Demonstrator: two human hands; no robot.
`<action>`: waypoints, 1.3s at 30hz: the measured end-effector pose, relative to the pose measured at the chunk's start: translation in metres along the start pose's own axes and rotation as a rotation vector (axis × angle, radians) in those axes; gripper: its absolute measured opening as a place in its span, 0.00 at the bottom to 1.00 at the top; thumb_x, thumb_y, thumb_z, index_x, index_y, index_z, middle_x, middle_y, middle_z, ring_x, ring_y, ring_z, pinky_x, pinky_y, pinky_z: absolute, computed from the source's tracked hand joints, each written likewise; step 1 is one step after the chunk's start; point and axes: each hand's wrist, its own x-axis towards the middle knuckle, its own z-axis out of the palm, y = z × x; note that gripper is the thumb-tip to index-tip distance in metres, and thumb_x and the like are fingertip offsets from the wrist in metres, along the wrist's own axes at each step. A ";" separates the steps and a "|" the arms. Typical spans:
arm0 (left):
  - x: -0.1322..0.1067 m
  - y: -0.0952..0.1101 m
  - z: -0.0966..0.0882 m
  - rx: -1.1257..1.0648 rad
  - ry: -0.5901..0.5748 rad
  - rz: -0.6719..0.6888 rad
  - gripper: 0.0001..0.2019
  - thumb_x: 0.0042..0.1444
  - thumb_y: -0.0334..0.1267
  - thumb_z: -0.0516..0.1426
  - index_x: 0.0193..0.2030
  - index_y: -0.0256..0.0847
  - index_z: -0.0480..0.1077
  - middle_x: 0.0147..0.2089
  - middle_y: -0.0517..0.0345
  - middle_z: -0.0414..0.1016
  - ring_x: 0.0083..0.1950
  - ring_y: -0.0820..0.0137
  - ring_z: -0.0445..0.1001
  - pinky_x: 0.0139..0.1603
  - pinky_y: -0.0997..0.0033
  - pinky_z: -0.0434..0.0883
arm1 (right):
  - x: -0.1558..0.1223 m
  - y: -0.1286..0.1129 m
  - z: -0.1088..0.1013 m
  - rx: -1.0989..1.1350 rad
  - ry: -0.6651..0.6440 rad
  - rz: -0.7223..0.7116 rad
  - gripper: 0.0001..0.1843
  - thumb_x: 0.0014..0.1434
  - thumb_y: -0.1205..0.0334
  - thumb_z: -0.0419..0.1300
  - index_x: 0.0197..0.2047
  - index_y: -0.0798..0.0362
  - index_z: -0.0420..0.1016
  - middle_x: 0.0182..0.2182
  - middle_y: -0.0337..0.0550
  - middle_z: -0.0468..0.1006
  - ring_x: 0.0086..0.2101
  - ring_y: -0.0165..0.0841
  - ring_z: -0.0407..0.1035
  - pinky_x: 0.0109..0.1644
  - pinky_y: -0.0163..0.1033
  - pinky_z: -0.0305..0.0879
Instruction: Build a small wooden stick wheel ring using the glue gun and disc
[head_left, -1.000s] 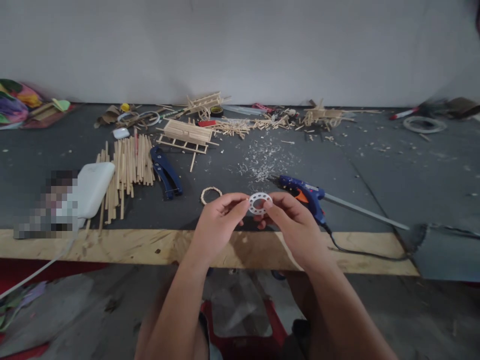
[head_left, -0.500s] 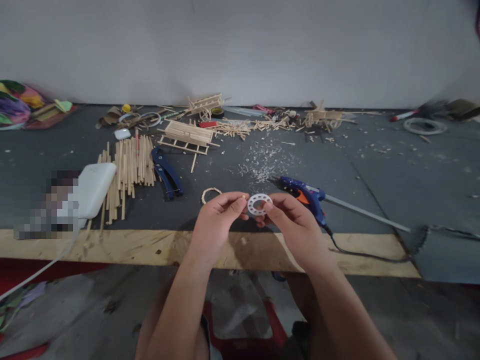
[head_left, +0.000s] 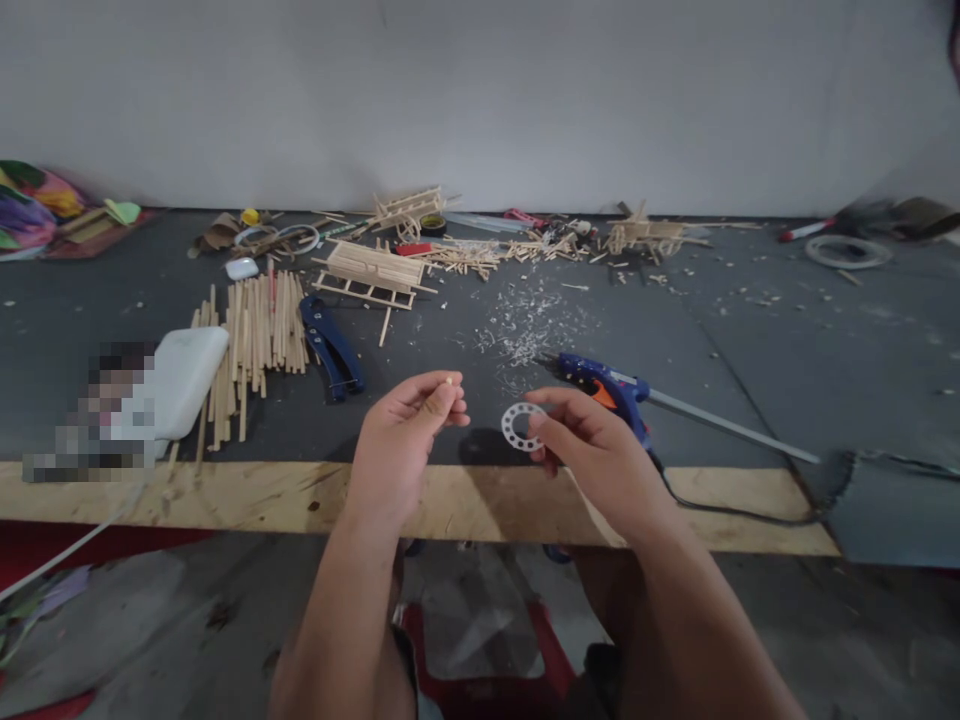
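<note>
My right hand [head_left: 589, 440] pinches a flat white ring with holes around its band [head_left: 516, 428] by its right edge, above the near side of the table. My left hand [head_left: 409, 425] is closed in a pinch, and a small pale wooden piece [head_left: 449, 381] shows at its fingertips. The two hands are apart, with the ring between them on the right hand's side. A blue glue gun [head_left: 600, 375] with a long glue stick lies just beyond my right hand.
Blue cutting pliers [head_left: 330, 345] lie beside a bundle of wooden sticks [head_left: 266, 325] and a white power bank [head_left: 191, 385]. Further back stand small wooden cart models [head_left: 375, 268] and loose short sticks [head_left: 469, 256]. White glue strands [head_left: 532, 320] litter the middle. A pale plywood edge [head_left: 262, 497] runs along the front.
My left hand has moved left, away from the ring, with the small wooden piece, and now covers the wooden ring on the table. The white ring has sunk slightly in my right hand.
</note>
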 end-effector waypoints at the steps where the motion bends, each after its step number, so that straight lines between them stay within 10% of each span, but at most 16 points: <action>1: -0.001 0.000 0.001 -0.001 -0.014 -0.005 0.08 0.50 0.38 0.64 0.38 0.40 0.78 0.33 0.58 0.77 0.33 0.76 0.74 0.37 0.75 0.73 | 0.001 0.001 0.001 -0.044 -0.023 0.008 0.15 0.57 0.53 0.60 0.46 0.49 0.74 0.23 0.34 0.70 0.22 0.28 0.64 0.24 0.34 0.61; 10: -0.006 -0.003 0.008 0.060 -0.112 -0.036 0.10 0.49 0.37 0.65 0.39 0.41 0.78 0.36 0.56 0.80 0.34 0.73 0.76 0.40 0.71 0.75 | 0.000 0.000 0.009 -0.162 0.063 -0.137 0.15 0.54 0.56 0.63 0.46 0.45 0.77 0.39 0.41 0.77 0.33 0.32 0.68 0.39 0.40 0.65; 17: -0.010 -0.002 0.011 0.139 -0.210 -0.014 0.09 0.48 0.35 0.65 0.38 0.42 0.76 0.31 0.61 0.77 0.31 0.75 0.76 0.37 0.74 0.74 | -0.005 -0.012 0.013 0.161 -0.023 -0.122 0.09 0.54 0.55 0.64 0.39 0.46 0.79 0.34 0.38 0.79 0.34 0.31 0.72 0.38 0.36 0.69; 39: -0.014 -0.007 0.015 0.532 -0.266 0.174 0.09 0.57 0.38 0.57 0.42 0.42 0.76 0.38 0.58 0.81 0.36 0.71 0.79 0.37 0.75 0.75 | -0.005 -0.015 0.014 0.061 -0.004 -0.054 0.07 0.57 0.58 0.60 0.35 0.52 0.76 0.27 0.36 0.76 0.28 0.26 0.69 0.35 0.32 0.66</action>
